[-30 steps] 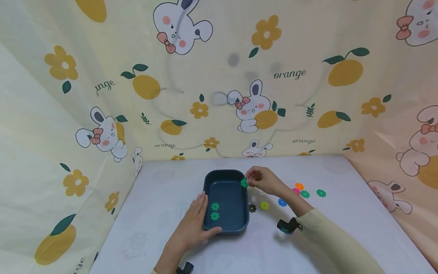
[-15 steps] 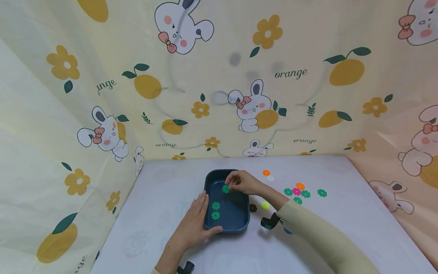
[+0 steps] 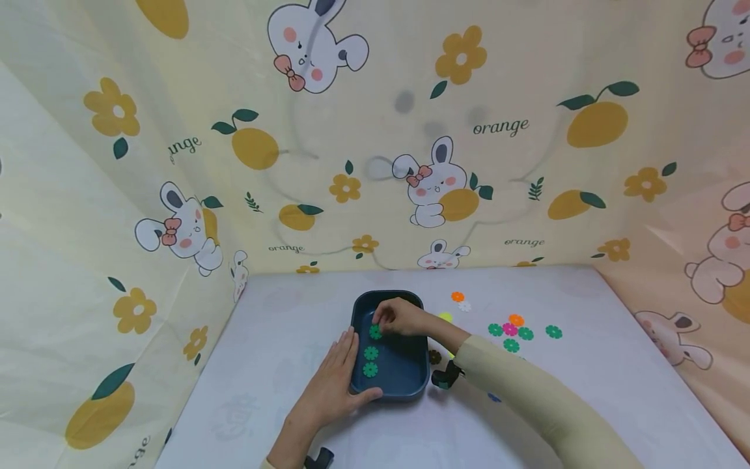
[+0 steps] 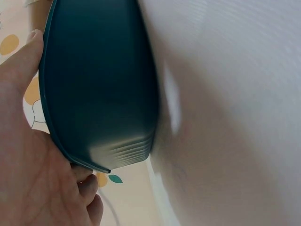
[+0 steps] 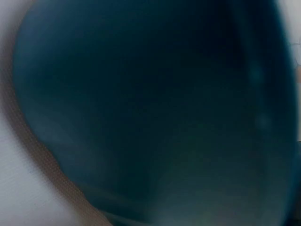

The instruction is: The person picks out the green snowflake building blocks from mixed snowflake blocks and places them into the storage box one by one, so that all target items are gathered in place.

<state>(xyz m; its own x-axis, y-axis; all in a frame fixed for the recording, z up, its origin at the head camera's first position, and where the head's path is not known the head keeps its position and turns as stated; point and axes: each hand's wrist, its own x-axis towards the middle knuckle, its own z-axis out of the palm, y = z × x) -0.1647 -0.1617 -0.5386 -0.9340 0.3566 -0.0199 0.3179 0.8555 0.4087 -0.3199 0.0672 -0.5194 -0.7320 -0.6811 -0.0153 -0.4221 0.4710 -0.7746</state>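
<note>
A dark blue rectangular tray (image 3: 404, 374) stands on the white table. My left hand (image 3: 331, 381) rests against its near left corner, fingers straight along the left side and thumb at the front rim. In the left wrist view, the tray's outer wall (image 4: 99, 84) fills the space beside that hand. My right hand (image 3: 401, 317) is over the tray's inside, pinching a green flower-shaped disc (image 3: 375, 332) near the left wall. Two more green discs, one here (image 3: 371, 353) and one nearer me (image 3: 370, 370), lie in a row below it. The right wrist view is filled by the blurred tray (image 5: 141, 117).
Right of the tray lie several loose flower-shaped discs: green (image 3: 553, 332), pink (image 3: 510, 329), orange (image 3: 458, 297), white (image 3: 464, 306) and dark brown (image 3: 435, 357). The right sleeve (image 3: 527, 384) covers part of a blue disc (image 3: 495, 397). A patterned curtain (image 3: 375, 215) encloses the table.
My right hand has carried the green disc from the tray's right rim leftward to the row of green discs. The left hand has stayed at the tray's corner.
</note>
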